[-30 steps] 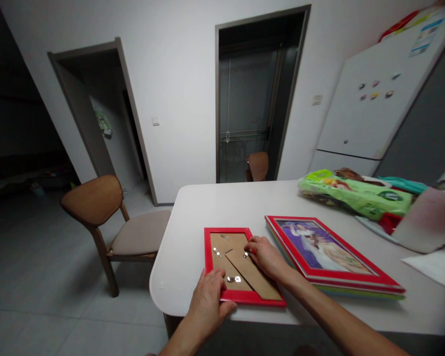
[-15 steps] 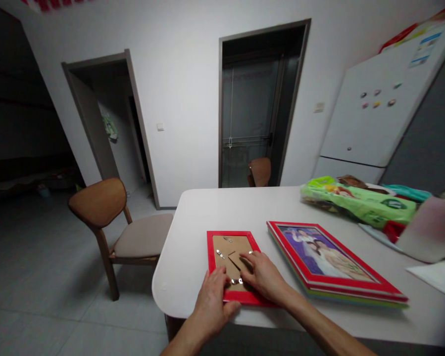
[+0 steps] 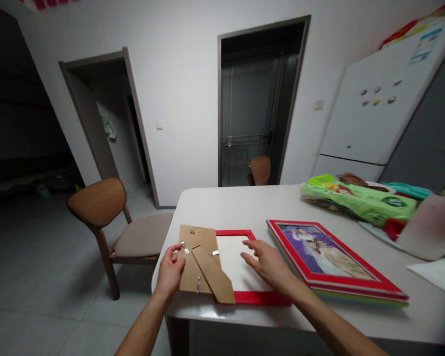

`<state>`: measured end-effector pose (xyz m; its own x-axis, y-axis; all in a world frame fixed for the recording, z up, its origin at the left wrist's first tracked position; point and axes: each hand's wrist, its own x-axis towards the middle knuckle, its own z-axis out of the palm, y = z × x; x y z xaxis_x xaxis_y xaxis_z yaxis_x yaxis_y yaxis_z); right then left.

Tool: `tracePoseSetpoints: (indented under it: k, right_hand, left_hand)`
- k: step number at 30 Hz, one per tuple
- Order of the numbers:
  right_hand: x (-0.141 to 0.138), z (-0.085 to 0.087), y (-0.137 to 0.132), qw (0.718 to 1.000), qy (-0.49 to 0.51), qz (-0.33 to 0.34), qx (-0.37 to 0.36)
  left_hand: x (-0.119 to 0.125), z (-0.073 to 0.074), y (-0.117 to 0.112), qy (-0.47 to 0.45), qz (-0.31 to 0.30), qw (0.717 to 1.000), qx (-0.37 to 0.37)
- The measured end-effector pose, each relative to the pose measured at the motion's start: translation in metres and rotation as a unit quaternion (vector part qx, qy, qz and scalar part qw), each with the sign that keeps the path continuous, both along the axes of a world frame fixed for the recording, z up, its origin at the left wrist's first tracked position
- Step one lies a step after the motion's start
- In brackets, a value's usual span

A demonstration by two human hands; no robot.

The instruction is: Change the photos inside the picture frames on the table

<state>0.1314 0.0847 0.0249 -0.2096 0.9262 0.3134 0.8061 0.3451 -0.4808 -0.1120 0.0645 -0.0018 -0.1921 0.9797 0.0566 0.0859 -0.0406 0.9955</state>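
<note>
A brown backing board [image 3: 196, 267] with metal clips and a fold-out stand leg is off to the left, overlapping the red picture frame [image 3: 257, 297]. My left hand [image 3: 170, 269] pinches the board's left edge between thumb and fingers. Inside the frame a white sheet [image 3: 235, 264] shows. Over the frame's right side hovers my right hand [image 3: 265, 262], thumb and forefinger apart, holding nothing. To the right lies a stack of larger frames, topped by a red framed photo [image 3: 319, 247].
Green plastic packages [image 3: 359, 200] lie at the table's back right, near a pinkish jar [image 3: 432, 225] and white paper [image 3: 435, 277]. A wooden chair [image 3: 98, 202] stands left of the white table [image 3: 207, 202]. A fridge [image 3: 378, 104] is at the far right.
The backing board has come out of the red frame and moved left in my left hand, uncovering the white sheet. My right hand has let go of the board and lifted slightly.
</note>
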Motion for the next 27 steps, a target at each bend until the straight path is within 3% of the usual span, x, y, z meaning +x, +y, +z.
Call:
tracePoseSetpoints:
  k: [4,8,11,14,16,18,21,23,27]
  right_hand:
    - [0.027,-0.024,0.016,0.992,-0.099,-0.070,-0.026]
    - [0.032,-0.036,0.021,0.984,-0.131,-0.103,-0.055]
    - [0.031,-0.035,0.022,0.984,-0.105,-0.124,-0.076]
    - [0.031,-0.028,0.022,0.979,0.021,-0.154,-0.131]
    - [0.031,-0.021,0.019,0.950,0.188,-0.141,-0.204]
    - [0.030,-0.014,0.013,0.890,0.359,-0.094,-0.265]
    - [0.027,-0.003,0.005,0.815,0.499,-0.029,-0.293]
    - [0.023,0.005,0.000,0.806,0.520,-0.006,-0.284]
    - [0.016,0.017,-0.002,0.828,0.505,0.011,-0.243]
  left_hand:
    - [-0.031,-0.010,-0.001,0.077,0.025,0.996,-0.043]
    - [-0.039,-0.015,0.001,0.202,0.044,0.976,-0.065]
    - [-0.038,-0.015,0.000,0.294,0.063,0.952,-0.060]
    - [-0.032,-0.012,-0.003,0.350,0.065,0.934,-0.042]
    - [-0.019,-0.009,-0.005,0.370,0.061,0.927,-0.028]
    - [0.004,-0.004,-0.009,0.369,0.044,0.928,-0.003]
    - [0.051,0.007,-0.017,0.301,-0.029,0.948,0.095]
    - [0.085,0.017,-0.023,0.253,-0.088,0.951,0.157]
    - [0.123,0.037,-0.026,0.259,-0.153,0.926,0.228]
